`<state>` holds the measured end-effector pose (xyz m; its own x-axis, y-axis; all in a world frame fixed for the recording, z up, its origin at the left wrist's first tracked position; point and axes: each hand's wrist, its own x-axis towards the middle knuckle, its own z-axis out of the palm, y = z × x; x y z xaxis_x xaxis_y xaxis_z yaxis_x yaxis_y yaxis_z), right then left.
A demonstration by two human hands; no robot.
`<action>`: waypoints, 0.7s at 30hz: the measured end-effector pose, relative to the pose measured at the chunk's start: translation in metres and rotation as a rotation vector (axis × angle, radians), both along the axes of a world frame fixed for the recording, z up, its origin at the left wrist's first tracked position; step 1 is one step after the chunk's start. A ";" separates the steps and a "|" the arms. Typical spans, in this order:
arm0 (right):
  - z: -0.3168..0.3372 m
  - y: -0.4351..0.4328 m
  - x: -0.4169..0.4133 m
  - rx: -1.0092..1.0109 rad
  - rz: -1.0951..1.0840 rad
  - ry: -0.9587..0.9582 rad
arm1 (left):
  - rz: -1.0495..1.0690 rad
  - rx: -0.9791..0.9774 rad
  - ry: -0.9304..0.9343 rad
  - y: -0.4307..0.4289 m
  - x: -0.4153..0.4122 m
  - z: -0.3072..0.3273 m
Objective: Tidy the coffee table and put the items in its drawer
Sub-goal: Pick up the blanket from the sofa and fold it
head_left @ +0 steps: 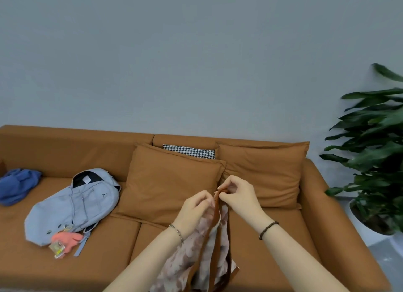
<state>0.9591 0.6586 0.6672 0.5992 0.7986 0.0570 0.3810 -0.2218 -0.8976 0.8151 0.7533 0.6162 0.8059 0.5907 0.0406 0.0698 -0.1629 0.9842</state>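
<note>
A thin cloth (202, 250) with a pale pink pattern and a brown border hangs down in front of me, folded in long pleats. My left hand (195, 211) pinches its upper edge from the left. My right hand (238, 193) pinches the brown top corner from the right, fingers curled. Both hands are held close together above the sofa seat. No coffee table or drawer shows in the head view.
A brown sofa (104, 248) fills the lower view, with two brown cushions (172, 182) and a houndstooth pillow (189, 151). A light blue backpack (72, 204) with a pink charm (67, 240) and a blue garment (16, 185) lie at left. A potted plant (375, 152) stands at right.
</note>
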 end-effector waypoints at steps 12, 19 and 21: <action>0.040 0.025 0.012 0.154 0.243 0.122 | -0.397 0.094 0.517 0.032 0.033 0.029; -0.097 -0.024 -0.008 -0.427 -0.260 0.605 | -0.185 0.014 0.522 0.026 0.022 -0.023; -0.112 -0.037 -0.012 -0.464 -0.047 0.712 | -0.134 -0.005 0.462 0.026 0.017 -0.025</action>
